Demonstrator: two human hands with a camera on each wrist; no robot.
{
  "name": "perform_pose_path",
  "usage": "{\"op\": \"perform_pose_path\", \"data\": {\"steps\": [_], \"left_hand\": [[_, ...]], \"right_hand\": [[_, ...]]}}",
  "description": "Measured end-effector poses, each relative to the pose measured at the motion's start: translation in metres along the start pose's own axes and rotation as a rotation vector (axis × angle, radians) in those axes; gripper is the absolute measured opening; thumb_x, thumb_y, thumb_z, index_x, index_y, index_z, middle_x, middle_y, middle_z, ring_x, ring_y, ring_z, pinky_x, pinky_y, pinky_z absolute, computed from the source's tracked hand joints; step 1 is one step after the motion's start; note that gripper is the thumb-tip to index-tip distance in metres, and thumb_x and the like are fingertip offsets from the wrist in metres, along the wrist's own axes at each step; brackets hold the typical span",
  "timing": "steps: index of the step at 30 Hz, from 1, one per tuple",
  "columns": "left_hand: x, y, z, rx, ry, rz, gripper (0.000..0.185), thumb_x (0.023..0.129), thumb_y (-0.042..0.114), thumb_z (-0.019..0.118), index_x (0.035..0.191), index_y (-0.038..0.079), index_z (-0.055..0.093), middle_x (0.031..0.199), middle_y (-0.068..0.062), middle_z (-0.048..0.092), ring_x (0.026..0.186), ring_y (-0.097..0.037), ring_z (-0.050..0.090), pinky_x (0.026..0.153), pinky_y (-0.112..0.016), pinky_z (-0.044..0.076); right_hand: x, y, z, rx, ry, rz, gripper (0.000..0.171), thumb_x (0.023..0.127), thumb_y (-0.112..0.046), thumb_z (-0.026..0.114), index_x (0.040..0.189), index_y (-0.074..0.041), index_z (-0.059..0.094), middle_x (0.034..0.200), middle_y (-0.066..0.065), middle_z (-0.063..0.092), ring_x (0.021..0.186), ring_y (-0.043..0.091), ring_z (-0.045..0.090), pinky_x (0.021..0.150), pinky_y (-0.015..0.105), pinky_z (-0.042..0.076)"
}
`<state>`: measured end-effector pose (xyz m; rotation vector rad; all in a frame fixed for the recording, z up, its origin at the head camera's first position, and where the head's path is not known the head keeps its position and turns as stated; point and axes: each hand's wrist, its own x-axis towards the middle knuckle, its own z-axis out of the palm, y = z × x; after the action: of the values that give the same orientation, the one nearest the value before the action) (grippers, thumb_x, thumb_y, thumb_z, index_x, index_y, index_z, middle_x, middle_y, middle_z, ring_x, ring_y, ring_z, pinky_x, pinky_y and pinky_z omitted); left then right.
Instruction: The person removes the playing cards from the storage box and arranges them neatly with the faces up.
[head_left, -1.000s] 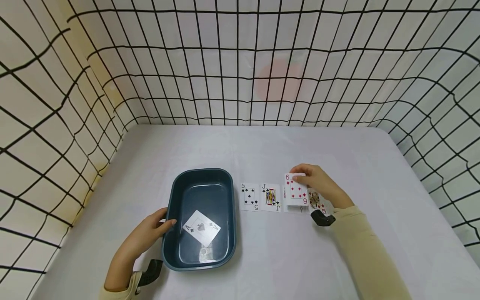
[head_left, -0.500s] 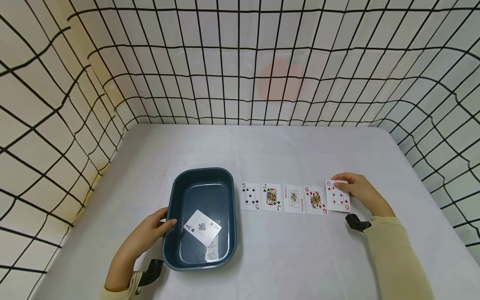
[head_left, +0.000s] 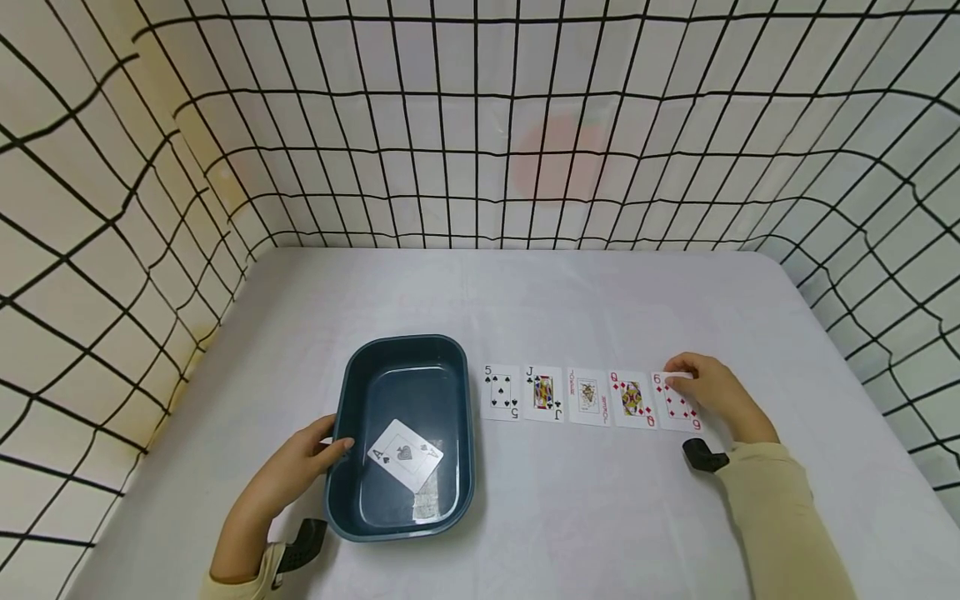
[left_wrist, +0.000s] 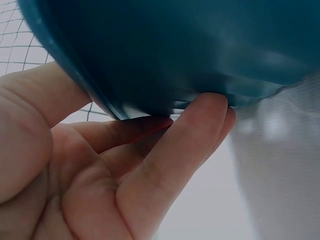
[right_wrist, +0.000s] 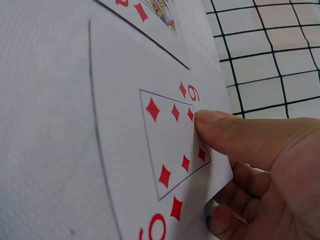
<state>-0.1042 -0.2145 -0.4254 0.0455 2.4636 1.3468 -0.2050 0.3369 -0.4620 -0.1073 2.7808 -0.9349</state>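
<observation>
My right hand (head_left: 716, 392) pinches the six of diamonds (head_left: 677, 404) at its right side, thumb on the face and fingers behind the edge, as the right wrist view shows. This card lies at the right end of a row. To its left come the queen of diamonds (head_left: 632, 400), a joker (head_left: 589, 397), the jack of clubs (head_left: 543, 394) and the five of spades (head_left: 500, 392). My left hand (head_left: 296, 462) grips the left rim of a dark blue plastic tub (head_left: 408, 392), thumb over the rim and fingers against the outside. Inside lies the ace of spades (head_left: 405, 456), turned at an angle.
A white cloth covers the table (head_left: 585, 508). Black wire mesh (head_left: 495, 150) rises along the back and both sides. The tub stands just left of the card row. Each wrist wears a black device; the right one (head_left: 705, 456) sits close to the six.
My right hand has carried the six of diamonds rightward past the joker and queen, then lowered it beside the queen. My left hand and the tub have stayed in place.
</observation>
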Motion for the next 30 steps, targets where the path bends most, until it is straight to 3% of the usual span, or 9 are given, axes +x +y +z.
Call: {"op": "perform_pose_path", "data": {"steps": [9, 16, 19, 25, 30], "left_hand": [[0.0, -0.001, 0.0, 0.008, 0.001, -0.005, 0.051, 0.092, 0.021, 0.053, 0.132, -0.005, 0.035, 0.128, -0.028, 0.042, 0.103, -0.039, 0.053, 0.078, -0.044, 0.049], [0.001, -0.002, 0.0, -0.005, -0.003, 0.0, 0.051, 0.092, 0.02, 0.052, 0.132, -0.005, 0.035, 0.129, -0.028, 0.04, 0.104, -0.039, 0.052, 0.078, -0.044, 0.048], [0.002, -0.001, 0.001, -0.002, -0.003, -0.001, 0.051, 0.092, 0.02, 0.053, 0.132, -0.005, 0.035, 0.129, -0.027, 0.041, 0.104, -0.039, 0.052, 0.078, -0.044, 0.049], [0.001, 0.0, 0.001, 0.014, 0.003, -0.012, 0.052, 0.091, 0.022, 0.053, 0.132, -0.005, 0.036, 0.127, -0.028, 0.042, 0.103, -0.039, 0.053, 0.076, -0.045, 0.049], [0.002, 0.001, 0.001, 0.017, 0.01, -0.014, 0.051, 0.091, 0.022, 0.054, 0.131, -0.004, 0.036, 0.124, -0.026, 0.045, 0.1, -0.037, 0.054, 0.076, -0.045, 0.049]], "right_hand": [[0.0, 0.001, 0.002, -0.005, 0.019, -0.033, 0.019, 0.084, -0.005, 0.06, 0.102, 0.0, 0.056, 0.097, 0.018, 0.046, 0.089, 0.032, 0.039, 0.074, 0.042, 0.034], [-0.004, 0.007, -0.001, 0.079, 0.019, 0.029, 0.038, 0.09, -0.032, 0.053, 0.112, -0.001, 0.051, 0.098, 0.015, 0.046, 0.09, 0.028, 0.04, 0.073, 0.037, 0.033], [-0.004, 0.008, -0.002, 0.103, 0.032, 0.024, 0.043, 0.091, -0.036, 0.05, 0.114, 0.0, 0.049, 0.101, 0.017, 0.046, 0.093, 0.03, 0.04, 0.075, 0.039, 0.034], [0.004, -0.009, 0.0, 0.09, 0.069, -0.018, 0.043, 0.092, -0.035, 0.049, 0.115, 0.002, 0.048, 0.105, 0.02, 0.045, 0.095, 0.032, 0.039, 0.079, 0.043, 0.034], [0.016, -0.043, 0.005, 0.091, 0.099, -0.106, 0.04, 0.091, -0.031, 0.051, 0.113, 0.002, 0.049, 0.106, 0.019, 0.046, 0.099, 0.033, 0.041, 0.083, 0.046, 0.035]]}}
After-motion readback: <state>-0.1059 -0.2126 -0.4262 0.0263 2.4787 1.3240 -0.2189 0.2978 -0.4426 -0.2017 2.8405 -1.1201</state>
